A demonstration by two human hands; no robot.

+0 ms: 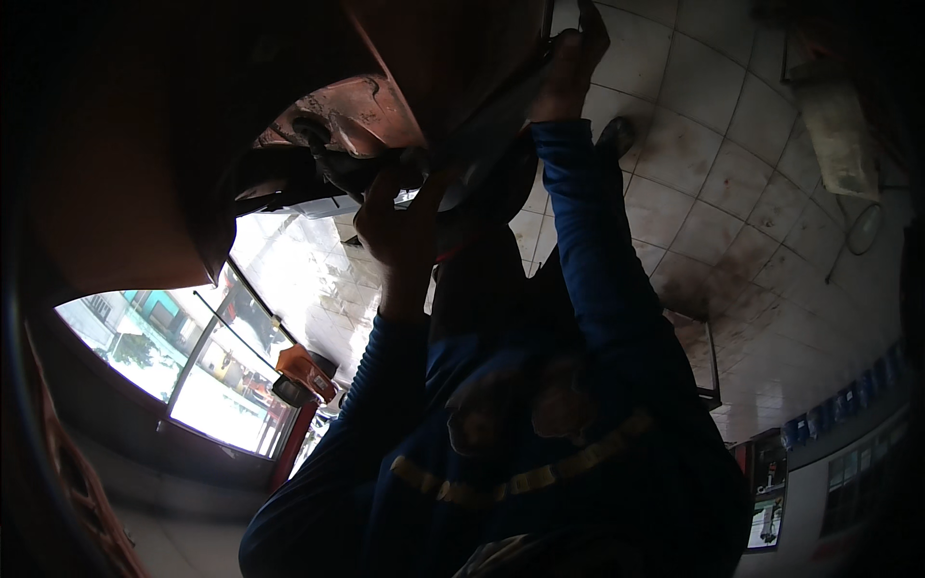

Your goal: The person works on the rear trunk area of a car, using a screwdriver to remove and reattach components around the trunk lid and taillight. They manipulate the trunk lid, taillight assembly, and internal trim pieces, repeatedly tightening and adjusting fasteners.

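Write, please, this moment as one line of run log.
left hand: at black part | right hand: at dark panel | nearby: reddish metal, tiled floor | grips: unclear

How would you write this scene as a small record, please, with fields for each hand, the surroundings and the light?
Left hand: raised, fingers at a dark part; grip too dark to tell
Right hand: higher in the picture, at the right edge of a dark panel; grip unclear
Sleeves: long, blue
Left side: large curved reddish-brown panel
Floor: light tiles with brownish stains
Lower left: orange object, kind unclear
Light: dim around the hands; bright opening at left
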